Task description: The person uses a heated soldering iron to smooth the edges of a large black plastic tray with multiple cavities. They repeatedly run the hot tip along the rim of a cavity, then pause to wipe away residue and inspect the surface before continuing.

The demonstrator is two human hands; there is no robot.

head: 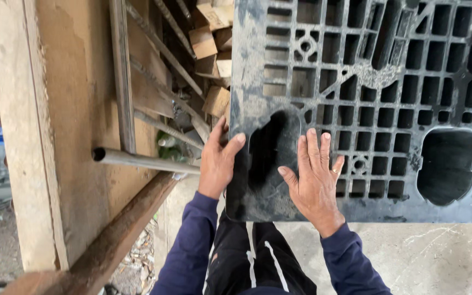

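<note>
**Head view: pallet held at one corner**

Left hand (218,161) curls its fingers round the edge of the black plastic grid pallet (367,104); right hand (315,183) lies flat, fingers spread. Raised before the person, it may tip or strike the grey metal pipe (143,160).

Left hand (218,161) gripping, right hand (315,177) flat.

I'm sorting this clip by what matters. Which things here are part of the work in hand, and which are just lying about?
In hand:
black plastic pallet
left hand, gripping its edge
right hand, flat on its face

Lying about:
metal pipe
rusty bar
plywood sheet
wood offcuts
</note>
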